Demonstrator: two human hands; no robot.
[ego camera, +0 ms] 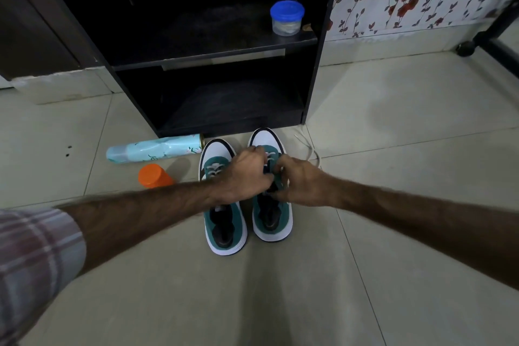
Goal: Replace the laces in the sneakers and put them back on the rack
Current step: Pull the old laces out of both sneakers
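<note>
Floor: pale glossy tiles (393, 121) with thin joints; much free floor near the camera and to the right.
Rack: black wooden shelf unit (314, 64), its two open shelves very dark inside, its top cut off by the frame.
Sneakers: left sneaker (224, 230) and right sneaker (271, 225) stand side by side on the tiles just before the rack, green with white toes and soles.
Left hand: the left hand (247, 174) has curled fingers on the laces of the right sneaker.
Right hand: the right hand (297, 180) pinches at the same place; the fingertips are blurred, so what exactly they hold I cannot tell.
Hidden: both hands cover the middle of the right sneaker.
Loose lace: white lace (309, 149) lies on the floor just right of the sneakers.
Others: pale blue spray can (154, 150) lying down, orange cap (153, 175), small jar with a blue lid (287, 18) on the upper shelf.
</note>
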